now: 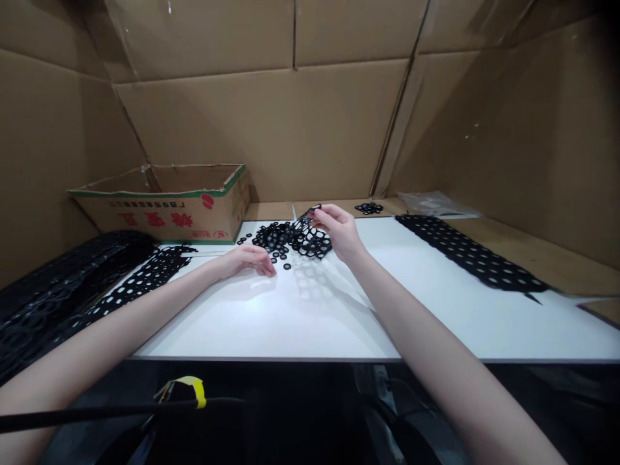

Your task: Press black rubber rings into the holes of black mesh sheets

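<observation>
My right hand [339, 229] is closed in a pinch on the top edge of a black perforated mesh piece [317, 244], which hangs from the fingertips and casts a lattice shadow on the white table [290, 316]. Just behind and left of it lies a heap of small black rings [274, 236], with a few loose ones in front. My left hand [249, 260] is low over the table beside these rings, its fingers curled and pressed together. Whatever it may hold is hidden from view.
A cardboard box [165, 216] stands at the back left. Black mesh material [62, 278] is piled at the left, with a perforated strip [150, 274] beside it. Another mesh strip [467, 252] lies right, near a clear plastic bag [436, 203] and a small ring cluster [369, 208]. Cardboard walls enclose the table.
</observation>
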